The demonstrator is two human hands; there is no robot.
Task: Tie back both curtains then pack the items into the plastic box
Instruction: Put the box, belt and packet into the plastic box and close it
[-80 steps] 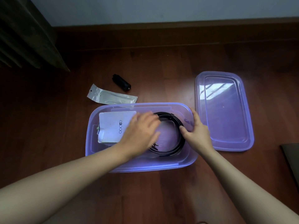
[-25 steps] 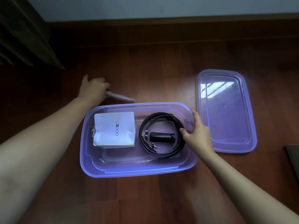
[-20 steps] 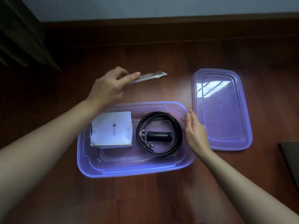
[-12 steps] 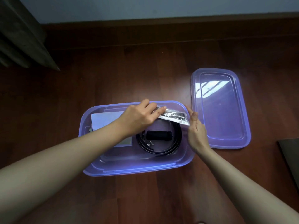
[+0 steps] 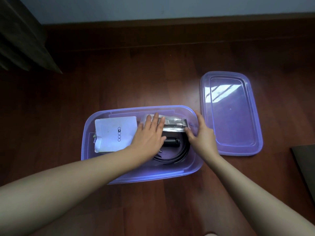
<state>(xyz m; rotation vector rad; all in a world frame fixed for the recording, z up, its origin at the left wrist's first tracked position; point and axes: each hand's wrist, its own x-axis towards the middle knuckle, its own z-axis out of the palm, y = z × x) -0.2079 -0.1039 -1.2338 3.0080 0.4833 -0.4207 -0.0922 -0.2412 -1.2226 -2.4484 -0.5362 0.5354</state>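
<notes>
The purple plastic box (image 5: pixel 95 116) sits on the wooden floor. Inside it lie a white packet (image 5: pixel 114 133) on the left, a coiled black belt (image 5: pixel 177 157) on the right and a small black cylinder (image 5: pixel 172 143) within the coil. A clear zip pouch (image 5: pixel 175 125) rests across the top of the belt. My left hand (image 5: pixel 150 135) lies flat on the pouch's left end with fingers spread. My right hand (image 5: pixel 201 133) touches the pouch's right corner with its thumb while its fingers rest on the box's right rim.
The box's purple lid (image 5: pixel 231 113) lies flat on the floor just to the right. A dark curtain (image 5: pixel 22 36) hangs at the upper left. A wooden skirting board (image 5: pixel 170 23) runs along the wall behind. A dark object (image 5: pixel 305 167) pokes in at the right edge.
My left hand picked the clear pouch off the floor behind the box, carried it over and laid it on the belt. The hand now lies flat on it.
</notes>
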